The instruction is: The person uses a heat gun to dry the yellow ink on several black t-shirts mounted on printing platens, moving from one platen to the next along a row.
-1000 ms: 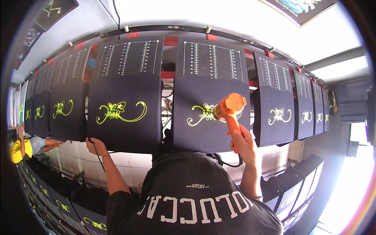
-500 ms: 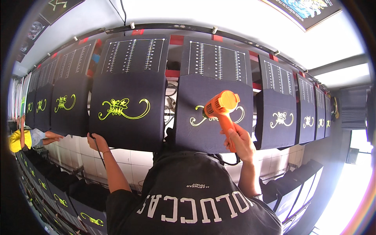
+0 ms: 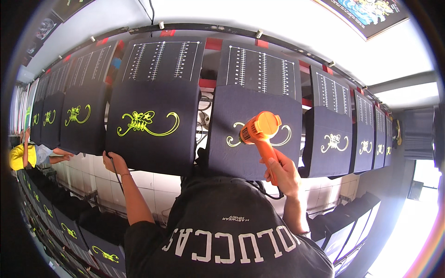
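My right hand (image 3: 285, 175) is wrapped round the handle of an orange heat gun (image 3: 266, 146). Its dark nozzle points left, over the yellow-green print on a black fabric piece (image 3: 232, 162) that covers the lower part of a black printing board (image 3: 250, 69). The gun hides the middle of that print. At the lower left corner of the neighbouring fabric-covered board (image 3: 150, 99), my left hand (image 3: 115, 163) has its fingers closed on a dark cord (image 3: 119, 180). A bright, fully visible print (image 3: 147, 124) lies on that board.
More boards with printed black fabric line up left and right along a dark rail (image 3: 204, 28). Behind me is another row of printed pieces (image 3: 104, 252). A person in a yellow top (image 3: 17, 157) stands far left. Cables (image 3: 203, 120) show between the two middle boards.
The heat gun and my right hand have shifted slightly downward over the print. My left hand keeps its hold on the cord. The whole view has tilted a little.
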### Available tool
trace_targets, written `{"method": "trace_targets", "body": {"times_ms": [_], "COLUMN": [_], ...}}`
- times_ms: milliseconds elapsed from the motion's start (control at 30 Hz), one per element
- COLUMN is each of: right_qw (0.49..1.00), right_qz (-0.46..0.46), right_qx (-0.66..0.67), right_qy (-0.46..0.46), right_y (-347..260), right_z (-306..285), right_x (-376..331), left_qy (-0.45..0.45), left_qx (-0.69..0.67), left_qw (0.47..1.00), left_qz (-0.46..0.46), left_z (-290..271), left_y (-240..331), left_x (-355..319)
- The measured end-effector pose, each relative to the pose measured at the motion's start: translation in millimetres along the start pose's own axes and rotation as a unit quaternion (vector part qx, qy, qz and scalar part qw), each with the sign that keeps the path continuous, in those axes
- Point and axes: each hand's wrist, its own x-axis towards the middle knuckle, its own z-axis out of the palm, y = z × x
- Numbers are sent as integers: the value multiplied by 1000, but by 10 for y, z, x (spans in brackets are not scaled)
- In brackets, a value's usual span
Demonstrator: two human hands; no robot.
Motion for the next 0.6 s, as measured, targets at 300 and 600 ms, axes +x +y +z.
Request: {"method": "trace_targets", "body": {"times_ms": [300,600], "right_qw": [999,995], "right_qz": [2,-8], "right_qx": [-4,-18], "right_qy": [-50,-100], "right_y": [7,-12], "right_z": [48,61], "right_x": [-73,51], "left_qy": [2,1], "left_qx": [5,36], "left_qw": [1000,999], "left_qz": [-8,7], "left_z": [-4,42], "left_y": [20,-28], "left_x": [-10,5]}}
